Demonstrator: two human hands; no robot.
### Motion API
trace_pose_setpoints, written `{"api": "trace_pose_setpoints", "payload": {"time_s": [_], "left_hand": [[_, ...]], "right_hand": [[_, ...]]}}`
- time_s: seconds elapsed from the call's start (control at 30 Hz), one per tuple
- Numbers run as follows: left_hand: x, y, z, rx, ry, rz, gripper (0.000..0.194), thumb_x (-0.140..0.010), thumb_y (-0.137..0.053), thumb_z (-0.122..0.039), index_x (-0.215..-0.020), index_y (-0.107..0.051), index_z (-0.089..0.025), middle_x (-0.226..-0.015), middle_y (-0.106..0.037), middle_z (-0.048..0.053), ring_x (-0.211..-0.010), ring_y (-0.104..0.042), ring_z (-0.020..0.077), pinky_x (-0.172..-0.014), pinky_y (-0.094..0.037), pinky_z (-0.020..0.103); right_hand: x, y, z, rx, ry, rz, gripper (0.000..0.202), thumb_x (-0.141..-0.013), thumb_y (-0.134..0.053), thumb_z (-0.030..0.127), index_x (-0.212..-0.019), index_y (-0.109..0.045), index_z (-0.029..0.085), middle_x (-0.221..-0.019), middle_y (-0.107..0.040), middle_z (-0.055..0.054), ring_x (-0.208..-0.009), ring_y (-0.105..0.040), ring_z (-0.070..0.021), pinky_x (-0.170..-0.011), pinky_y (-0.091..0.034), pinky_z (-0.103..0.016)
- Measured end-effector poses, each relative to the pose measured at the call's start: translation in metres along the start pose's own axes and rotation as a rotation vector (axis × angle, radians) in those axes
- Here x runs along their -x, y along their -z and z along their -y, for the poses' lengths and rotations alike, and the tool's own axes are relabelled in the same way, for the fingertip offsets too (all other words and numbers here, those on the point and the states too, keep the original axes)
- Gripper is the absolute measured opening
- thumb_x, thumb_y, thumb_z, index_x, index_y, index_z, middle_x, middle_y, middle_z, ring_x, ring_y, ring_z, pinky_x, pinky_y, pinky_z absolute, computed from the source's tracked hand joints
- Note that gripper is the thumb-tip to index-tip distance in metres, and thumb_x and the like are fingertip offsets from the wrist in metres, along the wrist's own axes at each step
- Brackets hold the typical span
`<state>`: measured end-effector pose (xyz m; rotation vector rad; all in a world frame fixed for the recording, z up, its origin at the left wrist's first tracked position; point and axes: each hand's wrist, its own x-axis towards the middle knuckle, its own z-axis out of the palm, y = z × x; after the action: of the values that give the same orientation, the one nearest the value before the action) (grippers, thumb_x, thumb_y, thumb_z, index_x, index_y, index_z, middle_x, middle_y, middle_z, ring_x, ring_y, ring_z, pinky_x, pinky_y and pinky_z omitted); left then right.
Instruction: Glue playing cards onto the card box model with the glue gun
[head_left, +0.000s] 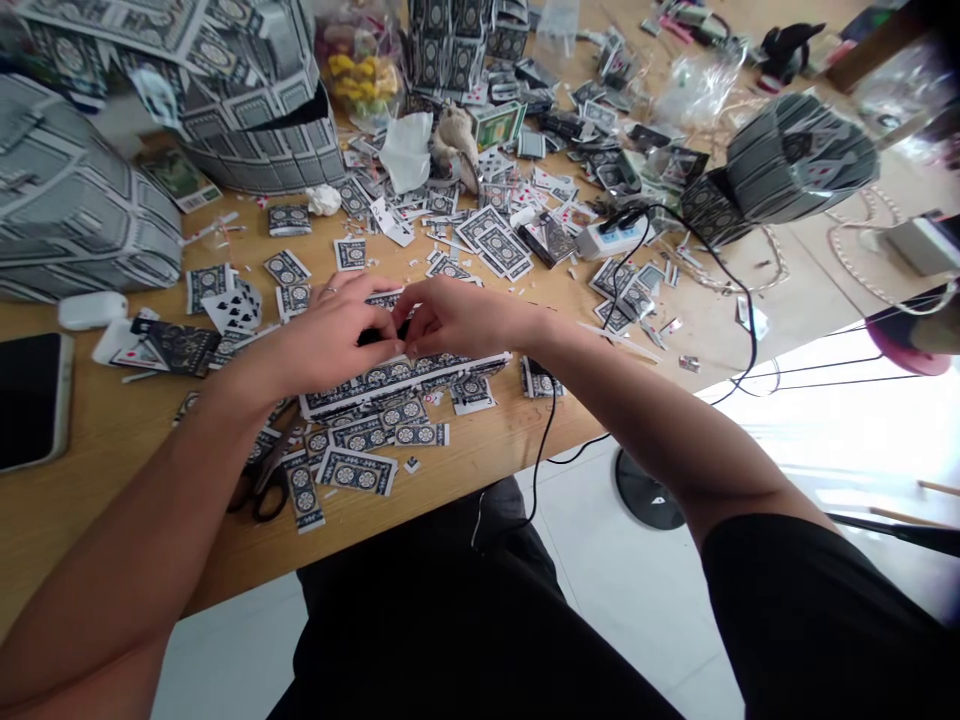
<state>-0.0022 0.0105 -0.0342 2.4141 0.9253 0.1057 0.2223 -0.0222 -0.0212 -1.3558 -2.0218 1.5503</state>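
Observation:
A long, flat strip structure built from patterned playing cards point(397, 375) lies near the table's front edge. Over its left part my left hand point(330, 335) is bent, thumb and fingers closed at the cards; a ring shows on one finger. My right hand point(457, 318) comes in from the right, its fingers curled and pinched against the same structure, close to my left fingertips. Just what the fingertips grip is partly hidden. Cut card pieces point(356, 470) lie in front. Scissors point(266, 485) with dark handles rest left of them, blades partly covered.
Large card-built models point(255, 130) stand at the back left, and a rounded one point(802, 160) at right. A phone point(34, 400) and white case point(91, 310) lie left. A power strip point(615, 238) trails a black cable. Loose cards and scraps surround the hands.

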Motion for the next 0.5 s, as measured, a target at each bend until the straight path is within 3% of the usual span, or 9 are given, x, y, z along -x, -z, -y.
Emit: {"api": "trace_pose_setpoints", "payload": {"time_s": [0.33,0.5], "left_hand": [[0.0022,-0.0027,0.0068,0.004,-0.061,-0.003,0.031,-0.100,-0.064,-0.048,-0.100,-0.085,-0.025,-0.171,-0.047,0.005,-0.165,-0.027,0.0423,-0.135,-0.025,0.067],[0.0024,-0.0030,0.0087,0.003,-0.085,0.002,0.035,-0.102,-0.061,-0.050,-0.099,-0.084,-0.024,-0.170,-0.048,0.006,-0.163,-0.030,0.0419,-0.134,-0.024,0.068]], "right_hand": [[-0.0004,-0.0013,-0.0037,-0.053,0.012,-0.021,0.022,-0.083,-0.074,0.005,-0.101,-0.069,0.016,-0.082,-0.078,-0.002,-0.075,-0.069,-0.0173,-0.068,-0.049,-0.031],[0.0005,0.0021,-0.0014,0.001,0.015,0.012,0.021,-0.085,-0.072,0.005,-0.102,-0.069,0.017,-0.083,-0.076,-0.001,-0.073,-0.064,-0.0158,-0.066,-0.046,-0.030]]}}
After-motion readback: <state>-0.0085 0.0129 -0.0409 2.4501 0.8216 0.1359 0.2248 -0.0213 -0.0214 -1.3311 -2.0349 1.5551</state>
